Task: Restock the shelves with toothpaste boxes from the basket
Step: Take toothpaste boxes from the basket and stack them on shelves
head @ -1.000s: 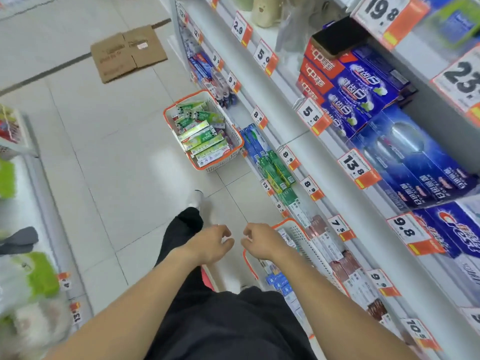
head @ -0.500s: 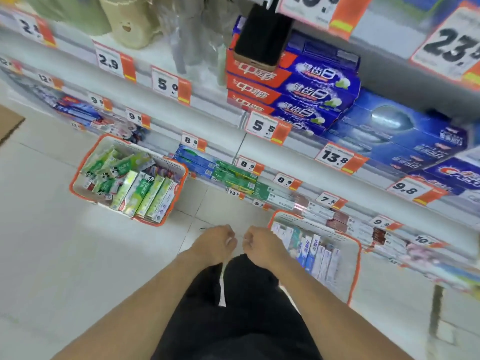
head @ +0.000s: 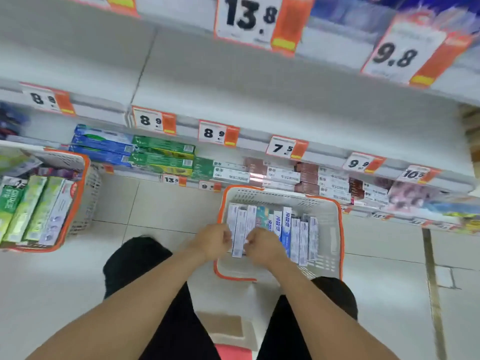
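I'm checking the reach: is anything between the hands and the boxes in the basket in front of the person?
Nothing visible. The left hand and right hand are already at the white toothpaste boxes, standing upright in the open white basket with an orange rim.

Bright, even light from overhead; no hard shadows. Soft sheen on the pale glossy floor tiles (head: 161,209) left of the fingers (head: 225,236). Strong wide-angle bend: the white metal shelf edges (head: 259,149) above the fingers curve downward toward both sides. Motion blur smears the large white-and-orange price tags (head: 249,19) far above the fingers and the packages at far right. Print on the white toothpaste boxes (head: 239,229) between the two hands is only partly legible. Bare forearms nearest the lens are soft.
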Tool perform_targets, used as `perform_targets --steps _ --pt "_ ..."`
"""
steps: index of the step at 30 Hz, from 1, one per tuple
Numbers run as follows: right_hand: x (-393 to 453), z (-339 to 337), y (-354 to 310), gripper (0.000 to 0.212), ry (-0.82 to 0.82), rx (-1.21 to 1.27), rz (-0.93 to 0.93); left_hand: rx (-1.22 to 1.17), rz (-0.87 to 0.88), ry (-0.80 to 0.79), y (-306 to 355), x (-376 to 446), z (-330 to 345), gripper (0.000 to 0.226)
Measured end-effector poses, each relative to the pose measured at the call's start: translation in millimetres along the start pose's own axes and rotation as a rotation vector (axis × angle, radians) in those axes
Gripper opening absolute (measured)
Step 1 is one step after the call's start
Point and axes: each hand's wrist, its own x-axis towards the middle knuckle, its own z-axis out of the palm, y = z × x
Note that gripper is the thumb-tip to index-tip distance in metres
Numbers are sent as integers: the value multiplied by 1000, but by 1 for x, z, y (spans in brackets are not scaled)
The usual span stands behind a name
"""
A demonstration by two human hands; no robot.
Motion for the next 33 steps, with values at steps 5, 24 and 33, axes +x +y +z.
perform_targets --steps 5,24,33 --pt "104 59 96 26 37 18 -67 219 64 -1 -28 114 95 20" --pt "99 157 172 70 198 143 11 280 68 175 -99 112 217 77" --pt "138 157 181 108 259 102 -74 713 211 168 -108 140 209 114"
